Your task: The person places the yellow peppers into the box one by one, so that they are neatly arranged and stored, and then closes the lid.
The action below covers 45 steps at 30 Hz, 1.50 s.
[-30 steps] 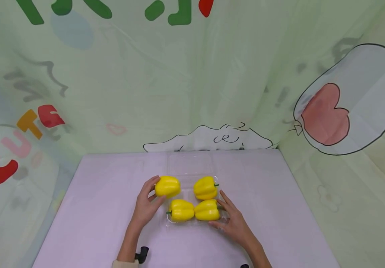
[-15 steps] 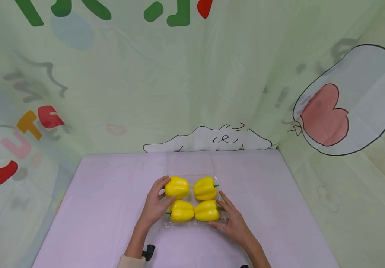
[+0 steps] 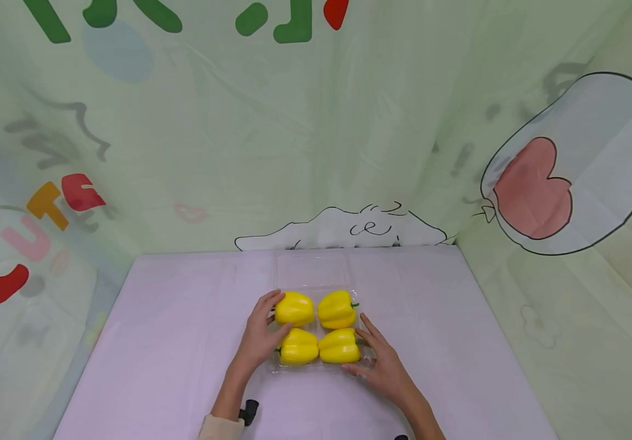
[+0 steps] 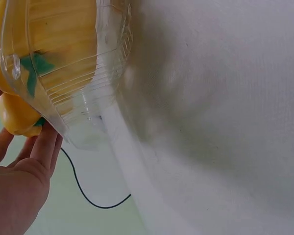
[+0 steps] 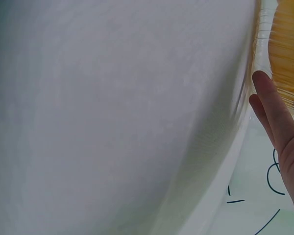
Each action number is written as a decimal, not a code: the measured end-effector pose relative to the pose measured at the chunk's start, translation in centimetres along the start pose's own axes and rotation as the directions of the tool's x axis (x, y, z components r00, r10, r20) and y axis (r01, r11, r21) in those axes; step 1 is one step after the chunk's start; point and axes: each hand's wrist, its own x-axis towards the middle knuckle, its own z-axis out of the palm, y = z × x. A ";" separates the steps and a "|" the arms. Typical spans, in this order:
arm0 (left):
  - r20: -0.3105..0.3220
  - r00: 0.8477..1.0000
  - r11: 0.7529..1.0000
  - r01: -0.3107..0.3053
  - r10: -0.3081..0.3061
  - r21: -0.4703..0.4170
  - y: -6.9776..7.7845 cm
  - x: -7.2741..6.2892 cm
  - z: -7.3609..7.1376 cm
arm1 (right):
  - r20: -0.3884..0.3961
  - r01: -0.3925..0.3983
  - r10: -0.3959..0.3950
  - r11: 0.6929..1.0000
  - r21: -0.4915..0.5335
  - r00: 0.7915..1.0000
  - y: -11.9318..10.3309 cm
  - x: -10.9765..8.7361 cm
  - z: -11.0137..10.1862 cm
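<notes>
Yellow bell peppers sit in a clear plastic clamshell container (image 3: 285, 368), in two rows. My left hand (image 3: 258, 335) grips the back left bell pepper (image 3: 296, 308), thumb at its near side and fingers round its far left. In the left wrist view a lower bell pepper (image 4: 18, 115) shows at the fingers, beside the ribbed container wall. The back right bell pepper (image 3: 336, 310), front left bell pepper (image 3: 298, 347) and front right bell pepper (image 3: 340, 346) lie on their sides. My right hand (image 3: 386, 368) rests at the container's right side, its straight fingers (image 5: 277, 112) against the wall.
The container's clear lid (image 3: 312, 270) lies folded back toward the rear of the pale tabletop (image 3: 184, 342). Printed curtains (image 3: 211, 134) stand behind and at both sides. A thin black cable (image 4: 78, 181) shows in the left wrist view.
My left hand has moved right with the bell pepper, from the container's left edge to its back left spot beside the back right one. The right hand has stayed in place.
</notes>
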 end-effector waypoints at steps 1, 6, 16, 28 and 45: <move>-0.002 1.000 1.000 -0.001 0.001 0.003 0.0 0.0 0.1 | 0.000 -0.001 0.001 1.000 0.000 1.000 0.0 0.0 0.0; -0.007 1.000 0.999 0.014 -0.014 0.043 0.2 0.2 0.5 | 0.004 -0.009 0.009 1.000 0.007 1.000 -0.2 -0.1 0.0; -0.042 0.996 0.990 0.083 -0.079 0.113 1.0 0.5 1.3 | 0.012 -0.009 0.009 1.000 0.006 1.000 -0.2 -0.1 0.0; -0.126 0.979 0.970 0.177 -0.157 0.168 2.4 0.4 2.5 | 0.004 -0.003 0.003 1.000 0.000 1.000 -0.1 -0.1 0.0; -0.066 0.988 0.915 0.152 -0.137 0.374 3.5 0.6 1.3 | 0.003 0.004 -0.004 1.000 0.011 1.000 -0.1 -0.2 -0.2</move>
